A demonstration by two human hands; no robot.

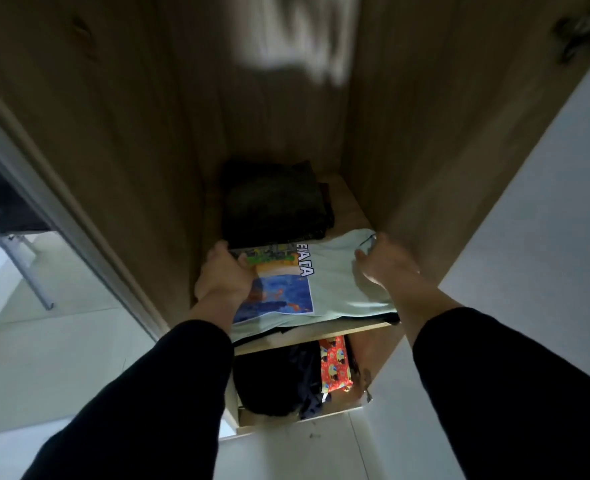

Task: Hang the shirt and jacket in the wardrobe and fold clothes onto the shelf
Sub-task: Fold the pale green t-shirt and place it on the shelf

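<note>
Holding folded T-shirt (335,289) on wardrobe shelf (321,332)

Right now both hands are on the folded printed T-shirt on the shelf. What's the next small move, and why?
Probably slide the T-shirt slightly deeper, then let go. Its front edge overhangs the shelf lip, while the left hand and right hand grip its far corners just short of the dark folded pile behind.
</note>
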